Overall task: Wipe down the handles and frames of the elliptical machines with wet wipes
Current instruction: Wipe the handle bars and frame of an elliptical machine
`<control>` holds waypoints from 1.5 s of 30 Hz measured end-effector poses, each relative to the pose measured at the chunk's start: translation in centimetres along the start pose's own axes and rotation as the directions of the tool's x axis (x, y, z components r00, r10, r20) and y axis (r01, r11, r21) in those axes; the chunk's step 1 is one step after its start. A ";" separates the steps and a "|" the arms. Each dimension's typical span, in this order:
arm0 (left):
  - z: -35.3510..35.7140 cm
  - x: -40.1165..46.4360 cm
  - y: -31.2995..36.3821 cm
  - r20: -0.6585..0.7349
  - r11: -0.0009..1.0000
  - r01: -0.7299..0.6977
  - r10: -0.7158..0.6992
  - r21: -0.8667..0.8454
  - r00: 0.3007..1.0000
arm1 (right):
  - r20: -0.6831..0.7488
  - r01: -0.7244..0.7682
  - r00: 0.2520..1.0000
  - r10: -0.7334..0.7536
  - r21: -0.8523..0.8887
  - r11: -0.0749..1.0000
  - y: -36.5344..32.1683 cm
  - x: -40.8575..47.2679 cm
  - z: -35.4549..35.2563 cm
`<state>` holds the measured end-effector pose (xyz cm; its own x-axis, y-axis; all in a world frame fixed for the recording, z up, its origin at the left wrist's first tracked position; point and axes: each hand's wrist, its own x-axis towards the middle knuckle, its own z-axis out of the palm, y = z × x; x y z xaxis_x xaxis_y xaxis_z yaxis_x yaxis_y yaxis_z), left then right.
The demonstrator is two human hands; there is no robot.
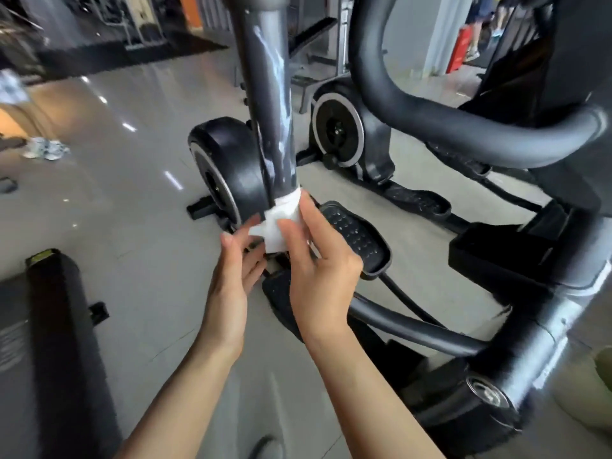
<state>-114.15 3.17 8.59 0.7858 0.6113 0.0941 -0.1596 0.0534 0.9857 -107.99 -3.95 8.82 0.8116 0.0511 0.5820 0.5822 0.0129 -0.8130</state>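
Right hand (318, 256) fingers curled round wet wipe (281, 223), left hand (231, 276) seemingly touching it

No legible text, label, brand, number or sign can be made out on anything pictured.

Both arms reach forward — left grip (236, 260) relaxed, right grip (314, 246) curled.

floor (126, 200): glossy pale grey tiles, light streaks reflected at left | upper left: dark mat (109, 58) under blurred racks | upper centre: orange panel (189, 9) | upper right: grey pillar (442, 31), red object (461, 49) at its foot | lower left: black padded bench (66, 342) | left edge: pale shoes (46, 149)
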 end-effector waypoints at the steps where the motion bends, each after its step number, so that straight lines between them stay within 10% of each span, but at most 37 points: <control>1: 0.0 0.1 1.2 -0.022 0.999 -0.048 0.048 -0.005 0.999 | -0.035 0.005 0.999 -0.003 0.063 0.998 -0.8 0.6 0.4; 9: 0.5 -1.0 5.1 -0.179 0.976 -0.218 0.219 0.025 0.959 | 0.119 -0.036 0.992 0.032 0.031 0.999 2.7 -2.6 -1.6; 13: 1.1 -2.0 5.7 -0.250 0.962 -0.269 0.270 0.041 0.930 | -0.031 0.362 0.932 -0.361 0.059 0.930 -2.2 3.4 0.0; 17: 0.5 -2.5 7.6 -0.281 0.936 -0.349 0.345 0.040 0.895 | -0.029 0.717 0.696 -0.718 -0.034 0.696 -4.1 8.1 1.2; 22: -0.8 -2.7 7.6 -0.286 0.933 -0.355 0.354 0.051 0.890 | 0.433 0.966 0.257 -0.864 -0.084 0.246 2.0 7.5 -2.4; 31: -0.3 -1.5 6.5 -0.259 0.950 -0.313 0.301 -0.006 0.918 | 0.490 0.930 -0.264 -0.831 -0.100 -0.354 -10.2 17.1 -3.1; 34: 0.1 -1.0 6.4 -0.244 0.950 -0.313 0.300 -0.017 0.922 | 0.524 0.918 -0.235 -0.819 -0.157 -0.364 -10.7 17.1 -3.0; 40: 0.2 -0.7 6.4 -0.191 0.943 -0.334 0.325 -0.014 0.926 | 0.621 0.999 -0.008 -0.783 -0.019 -0.025 -5.2 12.4 -4.3; 45: 0.3 -0.7 6.3 -0.120 0.933 -0.359 0.358 0.016 0.926 | 0.713 0.997 -0.063 -0.698 0.018 -0.071 -3.9 11.0 -4.5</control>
<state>-115.49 2.84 14.80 0.5984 0.6800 0.4236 -0.4214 -0.1826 0.8883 -101.14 -7.94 18.52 -0.4923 0.7002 0.5170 0.7672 0.0685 0.6377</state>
